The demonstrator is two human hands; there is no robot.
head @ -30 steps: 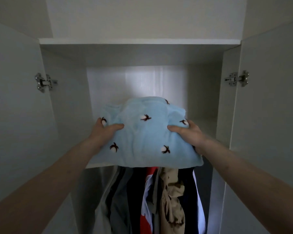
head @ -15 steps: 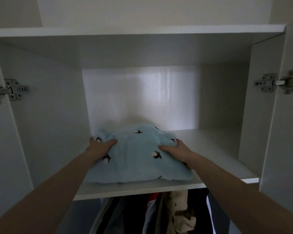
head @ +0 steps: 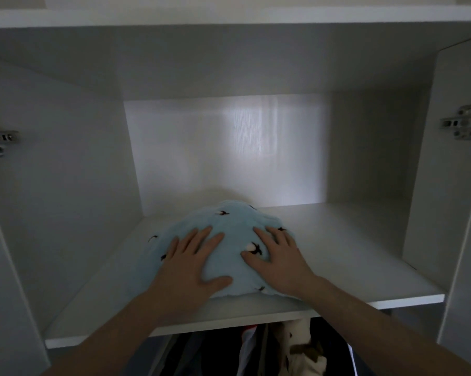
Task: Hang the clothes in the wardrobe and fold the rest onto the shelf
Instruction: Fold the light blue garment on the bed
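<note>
White laminate panels make up the open wardrobe (head: 66,164), dim inside, with metal door hinges (head: 464,124) at either edge. Nearest the camera, below the shelf, a row of hung clothes (head: 269,351) in dark, red, white and beige fabric shows; the rail and hangers are out of view, so that part of the job looks at least partly done. Just above them lies the flat white shelf (head: 350,267), and on its left-centre, close to the front edge, sits the folded pale-blue fleecy garment with small dark bird motifs (head: 228,232). Both bare hands lie flat on top of it, the left hand (head: 191,264) and the right hand (head: 277,256) each with fingers spread and straight, pressing rather than gripping. I judge this piece as good as placed. Further back, the shelf holds nothing else up to the glossy rear panel (head: 228,150). Whether more clothes wait to be folded cannot be told.
</note>
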